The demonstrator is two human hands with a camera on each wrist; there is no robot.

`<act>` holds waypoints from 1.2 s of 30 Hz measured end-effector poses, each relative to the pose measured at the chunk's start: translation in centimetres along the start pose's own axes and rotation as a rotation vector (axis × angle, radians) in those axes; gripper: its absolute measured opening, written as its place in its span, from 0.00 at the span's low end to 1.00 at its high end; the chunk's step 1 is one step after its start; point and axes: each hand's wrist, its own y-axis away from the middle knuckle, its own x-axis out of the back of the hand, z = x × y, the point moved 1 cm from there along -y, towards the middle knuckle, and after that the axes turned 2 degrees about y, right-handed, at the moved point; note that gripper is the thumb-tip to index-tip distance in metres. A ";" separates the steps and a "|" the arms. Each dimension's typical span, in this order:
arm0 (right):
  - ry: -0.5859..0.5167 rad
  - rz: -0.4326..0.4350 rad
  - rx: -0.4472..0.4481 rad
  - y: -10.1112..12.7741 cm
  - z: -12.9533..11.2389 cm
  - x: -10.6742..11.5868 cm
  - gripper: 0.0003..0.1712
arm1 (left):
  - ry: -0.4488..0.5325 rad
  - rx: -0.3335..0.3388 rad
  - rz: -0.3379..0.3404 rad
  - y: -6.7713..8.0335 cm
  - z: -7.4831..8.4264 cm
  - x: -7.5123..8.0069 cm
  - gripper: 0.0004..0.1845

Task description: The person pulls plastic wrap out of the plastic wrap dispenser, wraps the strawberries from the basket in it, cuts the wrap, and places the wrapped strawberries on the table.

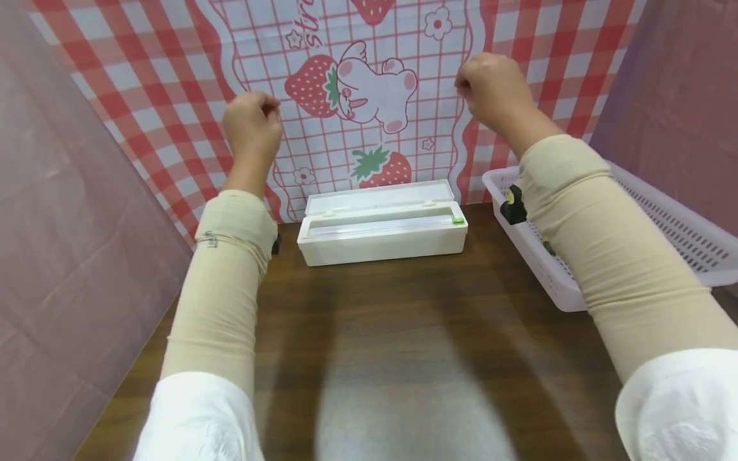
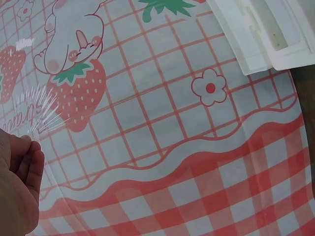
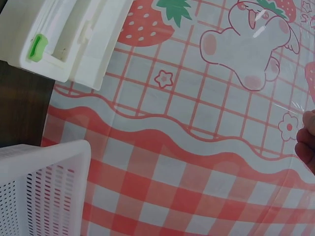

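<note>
Both hands are raised in front of the patterned cloth, well apart, each pinching clear plastic wrap [image 2: 43,110]. Bright creases fan out from the fingertips of my left hand [image 1: 252,125] in the left wrist view. My right hand [image 1: 492,88] pinches the wrap on the other side, where faint shiny streaks show in the right wrist view. Below and between the hands stands a long white plastic wrap dispenser [image 1: 383,243], its lid [image 1: 380,196] tipped back against the cloth. A clear roll [image 1: 380,226] lies inside, and a green slider [image 1: 458,221] sits at the right end.
A white perforated basket [image 1: 539,256] stands at the right, partly behind the right forearm, with small items inside mostly hidden. Behind the dispenser hangs a red-and-white strawberry cloth [image 1: 161,77]. Pink curtains [image 1: 75,211] flank the brown wooden table [image 1: 369,333].
</note>
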 end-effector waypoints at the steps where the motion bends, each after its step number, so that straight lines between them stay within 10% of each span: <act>1: 0.001 0.007 0.004 0.0 0.0 0.0 0.11 | -0.006 -0.002 0.002 0.0 0.0 0.1 0.10; 36: 0.030 0.110 -0.009 -1.1 -0.7 2.3 0.14 | -0.036 -0.075 0.092 -1.2 1.4 2.2 0.10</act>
